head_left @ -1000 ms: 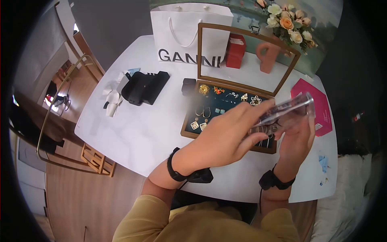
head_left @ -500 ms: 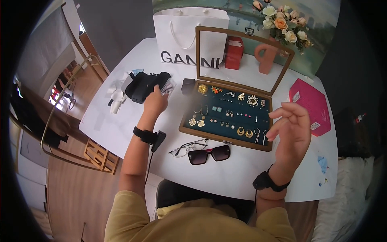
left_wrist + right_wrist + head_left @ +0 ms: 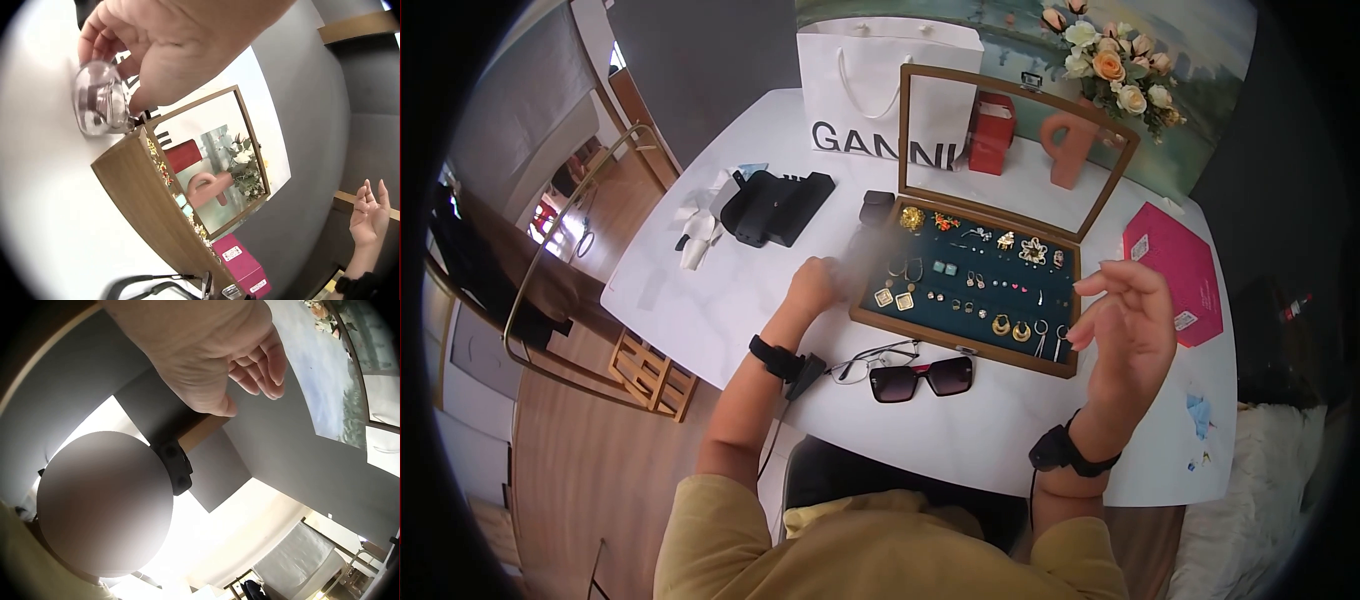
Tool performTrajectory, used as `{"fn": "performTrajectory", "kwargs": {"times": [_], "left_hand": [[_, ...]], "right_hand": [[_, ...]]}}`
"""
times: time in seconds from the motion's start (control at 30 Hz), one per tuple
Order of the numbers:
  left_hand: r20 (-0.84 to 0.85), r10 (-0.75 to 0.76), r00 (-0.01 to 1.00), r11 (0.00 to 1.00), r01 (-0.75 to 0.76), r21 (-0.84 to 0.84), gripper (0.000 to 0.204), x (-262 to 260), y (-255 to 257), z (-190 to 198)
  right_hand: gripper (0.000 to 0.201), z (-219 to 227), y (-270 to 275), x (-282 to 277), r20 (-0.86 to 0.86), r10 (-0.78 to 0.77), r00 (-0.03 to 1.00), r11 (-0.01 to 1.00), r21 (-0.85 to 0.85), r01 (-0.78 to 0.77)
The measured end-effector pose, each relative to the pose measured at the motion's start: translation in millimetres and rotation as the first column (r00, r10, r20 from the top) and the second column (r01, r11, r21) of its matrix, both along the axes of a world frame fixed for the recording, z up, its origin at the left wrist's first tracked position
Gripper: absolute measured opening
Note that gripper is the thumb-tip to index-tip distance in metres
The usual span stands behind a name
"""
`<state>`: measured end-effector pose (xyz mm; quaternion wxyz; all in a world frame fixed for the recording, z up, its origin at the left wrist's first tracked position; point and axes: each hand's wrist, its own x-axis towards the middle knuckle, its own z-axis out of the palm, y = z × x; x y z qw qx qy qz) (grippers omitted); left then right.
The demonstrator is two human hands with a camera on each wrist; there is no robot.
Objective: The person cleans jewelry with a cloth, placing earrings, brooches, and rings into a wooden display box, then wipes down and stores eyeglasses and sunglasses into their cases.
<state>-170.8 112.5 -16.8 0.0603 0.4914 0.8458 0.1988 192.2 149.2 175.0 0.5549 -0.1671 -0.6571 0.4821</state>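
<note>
Just left of the jewelry box [image 3: 880, 330], my left hand [image 3: 812, 287] is low over the white table. Its thumb and fingers grip a clear see-through container [image 3: 100, 100], best seen in the left wrist view beside the box's corner. My right hand [image 3: 1128, 325] is raised at the box's right side, fingers loosely bent and nothing in them. Earrings and brooches [image 3: 1033, 250] sit in rows on dark green lining under the raised glass lid [image 3: 1025, 150]. Dark sunglasses [image 3: 922, 380] and wire-framed eyeglasses [image 3: 855, 370] lie in front of the box.
A black bag [image 3: 775, 208] lies at the left, with a small dark box [image 3: 878, 207] between it and the lid. Behind stand a white paper bag [image 3: 885, 95], a red box [image 3: 992, 135] and a pink vase [image 3: 1068, 150]. A magenta box [image 3: 1170, 275] is at the right.
Both hands were at the clear container over the box's right side. The left hand carried it left toward the black bag, then back closer to the jewelry box. The right hand stayed raised, now empty.
</note>
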Motion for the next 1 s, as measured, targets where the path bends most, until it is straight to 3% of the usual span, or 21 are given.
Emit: {"fn": "performTrajectory", "kwargs": {"times": [0.13,0.23,0.3,0.33,0.43,0.5,0.6,0.8,1.0], "left_hand": [[0.005,-0.036,0.999,0.994,0.035,0.105,0.040,-13.8,-1.5,-1.8],[-0.049,0.049,0.998,0.963,-0.034,0.268,0.037,-34.8,5.6,3.6],[-0.292,0.078,0.953,0.959,0.008,0.283,0.038,-62.4,12.7,7.8],[-0.233,0.169,0.958,0.966,-0.114,0.231,0.040,-68.3,15.0,13.6],[-0.345,0.288,0.893,0.957,-0.273,0.095,0.054,-83.9,18.0,17.0],[-0.356,0.250,0.900,0.961,-0.275,-0.022,0.055,-94.0,19.6,12.7],[-0.386,0.225,0.894,0.973,-0.224,0.050,0.057,-102.1,17.8,7.1],[-0.275,0.445,0.852,0.882,-0.470,-0.027,0.059,-92.9,17.8,20.8],[-0.144,0.349,0.926,0.935,-0.334,0.120,0.063,-93.7,1.9,15.4]], "right_hand": [[0.031,0.5,0.3,1.5,-0.010,-0.003,1.000,1.000,-0.005,0.003],[0.031,0.2,-0.6,1.7,-0.020,0.009,1.000,1.000,-0.002,-0.009],[0.030,1.0,-2.3,1.0,-0.019,0.015,1.000,1.000,-0.002,-0.015],[0.030,1.3,-3.1,0.8,-0.016,0.016,1.000,1.000,-0.003,-0.016],[0.030,1.0,-3.7,1.7,0.001,-0.005,1.000,1.000,0.012,0.005],[0.029,1.6,-4.0,2.3,-0.006,-0.017,1.000,1.000,0.008,0.017],[0.029,0.2,-1.9,1.8,-0.010,-0.014,1.000,1.000,0.019,0.014],[0.028,0.0,-1.8,-0.3,0.046,-0.036,0.998,0.999,0.026,0.035],[0.028,0.0,-2.6,-1.6,0.053,-0.033,0.998,0.999,0.027,0.032]]}}
